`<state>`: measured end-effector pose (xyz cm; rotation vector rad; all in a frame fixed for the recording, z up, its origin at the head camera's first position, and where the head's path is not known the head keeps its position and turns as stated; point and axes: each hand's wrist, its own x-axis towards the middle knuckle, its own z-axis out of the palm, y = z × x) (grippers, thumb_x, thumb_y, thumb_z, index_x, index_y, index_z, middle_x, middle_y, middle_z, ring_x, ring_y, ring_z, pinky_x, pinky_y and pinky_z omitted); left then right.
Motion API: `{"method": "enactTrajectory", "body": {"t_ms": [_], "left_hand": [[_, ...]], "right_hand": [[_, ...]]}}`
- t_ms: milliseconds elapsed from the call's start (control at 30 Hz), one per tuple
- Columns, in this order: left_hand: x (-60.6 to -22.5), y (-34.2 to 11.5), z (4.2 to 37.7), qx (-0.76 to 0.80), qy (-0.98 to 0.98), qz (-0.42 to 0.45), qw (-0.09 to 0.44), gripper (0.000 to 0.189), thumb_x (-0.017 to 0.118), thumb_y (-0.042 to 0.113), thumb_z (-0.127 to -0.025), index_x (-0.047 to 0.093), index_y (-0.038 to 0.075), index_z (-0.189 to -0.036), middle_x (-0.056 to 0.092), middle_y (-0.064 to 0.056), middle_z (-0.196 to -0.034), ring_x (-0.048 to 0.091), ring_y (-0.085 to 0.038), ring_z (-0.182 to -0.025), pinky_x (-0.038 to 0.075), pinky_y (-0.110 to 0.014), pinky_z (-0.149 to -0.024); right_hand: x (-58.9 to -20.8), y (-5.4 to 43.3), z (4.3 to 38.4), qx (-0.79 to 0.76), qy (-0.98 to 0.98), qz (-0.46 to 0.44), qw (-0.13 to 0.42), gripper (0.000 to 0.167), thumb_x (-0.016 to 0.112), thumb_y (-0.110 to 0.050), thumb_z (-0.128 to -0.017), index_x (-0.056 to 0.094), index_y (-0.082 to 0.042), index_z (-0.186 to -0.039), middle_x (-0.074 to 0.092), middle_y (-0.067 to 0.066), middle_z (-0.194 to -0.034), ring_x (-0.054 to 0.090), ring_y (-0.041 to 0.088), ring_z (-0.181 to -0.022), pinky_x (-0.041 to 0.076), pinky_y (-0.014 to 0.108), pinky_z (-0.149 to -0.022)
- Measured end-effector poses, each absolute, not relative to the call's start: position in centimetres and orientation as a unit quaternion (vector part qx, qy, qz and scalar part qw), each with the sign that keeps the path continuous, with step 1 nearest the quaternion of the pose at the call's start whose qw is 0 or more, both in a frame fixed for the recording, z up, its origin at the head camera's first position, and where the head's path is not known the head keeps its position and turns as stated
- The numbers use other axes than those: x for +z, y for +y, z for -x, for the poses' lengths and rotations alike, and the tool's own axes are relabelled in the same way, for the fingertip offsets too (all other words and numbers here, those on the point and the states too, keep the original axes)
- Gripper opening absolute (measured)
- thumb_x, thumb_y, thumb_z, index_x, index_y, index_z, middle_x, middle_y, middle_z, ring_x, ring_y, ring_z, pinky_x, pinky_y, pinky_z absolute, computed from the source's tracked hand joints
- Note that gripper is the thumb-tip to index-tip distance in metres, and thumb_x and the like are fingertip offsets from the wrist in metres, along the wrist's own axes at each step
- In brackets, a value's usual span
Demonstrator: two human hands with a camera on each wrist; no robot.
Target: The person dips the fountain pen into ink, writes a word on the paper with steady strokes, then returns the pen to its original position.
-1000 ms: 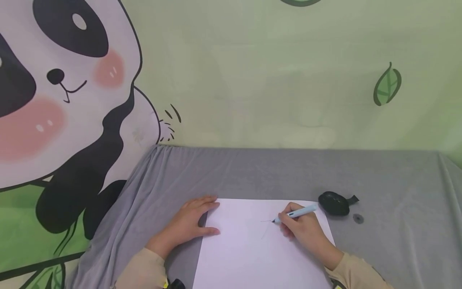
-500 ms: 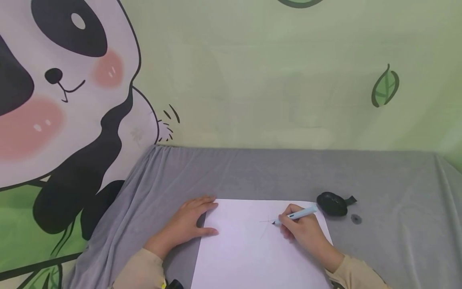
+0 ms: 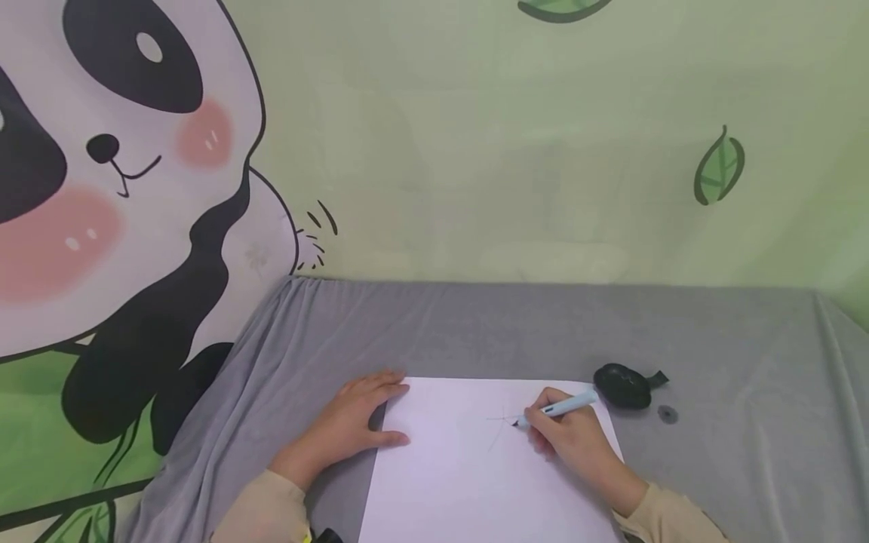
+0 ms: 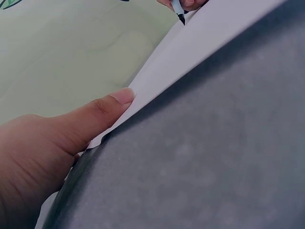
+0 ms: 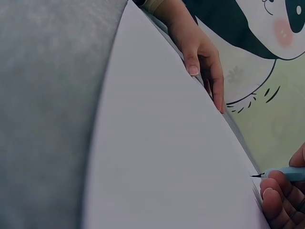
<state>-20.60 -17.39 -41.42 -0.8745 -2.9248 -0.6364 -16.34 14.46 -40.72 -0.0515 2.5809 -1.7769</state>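
Drawing seems in hand: a blue pen [image 3: 565, 405] is pinched in the curled right grip [image 3: 577, 441], tip at faint lines [image 3: 503, 418] on white paper [image 3: 462, 490]. Next strokes would need steady paper; its left edge is touched by the spread left grip [image 3: 351, 416]. Bare paper lies between; beyond the right grip, a black object [image 3: 621, 386].

1. A grey cloth [image 3: 462, 328] is spread below the wall [image 3: 475, 151], with folds at its left side.
2. On the cloth lies a rounded black object [image 3: 621, 386] with a short tail [image 3: 659, 378].
3. A small grey disc [image 3: 668, 414] lies near it.
4. The wall is pale green and shows a large panda [image 3: 156, 226] and a leaf [image 3: 720, 167].
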Motion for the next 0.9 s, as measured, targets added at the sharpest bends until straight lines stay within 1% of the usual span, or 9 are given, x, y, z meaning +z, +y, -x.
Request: {"method": "enactTrajectory", "body": {"t_ms": [200, 433, 900], "left_hand": [[-41.61, -17.43, 20.59, -0.206, -0.937, 0.28, 0.014, 0.073, 0.077, 0.048, -0.075, 0.056, 0.01, -0.134, 0.051, -0.008, -0.144, 0.044, -0.031, -0.136, 0.032, -0.054, -0.111], [-41.59, -17.44, 20.64, -0.212, -0.937, 0.278, 0.013, 0.073, 0.078, 0.046, -0.075, 0.056, 0.01, -0.134, 0.051, -0.009, -0.144, 0.043, -0.032, -0.137, 0.032, -0.054, -0.112], [-41.42, -17.37, 20.64, -0.205, -0.938, 0.28, 0.012, 0.072, 0.077, 0.047, -0.075, 0.056, 0.01, -0.134, 0.051, -0.008, -0.144, 0.043, -0.031, -0.136, 0.032, -0.054, -0.112]], "right_hand": [[-40.65, 14.5, 16.23, -0.569, 0.822, 0.016, 0.005, 0.016, 0.063, -0.008, -0.089, 0.055, 0.003, -0.08, 0.06, 0.008, -0.059, 0.053, 0.008, -0.047, 0.048, 0.021, -0.043], [-40.81, 14.67, 16.21, -0.568, 0.823, 0.015, 0.005, 0.016, 0.063, -0.008, -0.09, 0.055, 0.003, -0.08, 0.06, 0.007, -0.059, 0.052, 0.008, -0.046, 0.047, 0.021, -0.043], [-40.8, 14.85, 15.98, -0.562, 0.827, 0.008, 0.001, 0.016, 0.063, -0.007, -0.088, 0.055, 0.002, -0.079, 0.059, 0.007, -0.058, 0.052, 0.009, -0.045, 0.046, 0.021, -0.042]]}}
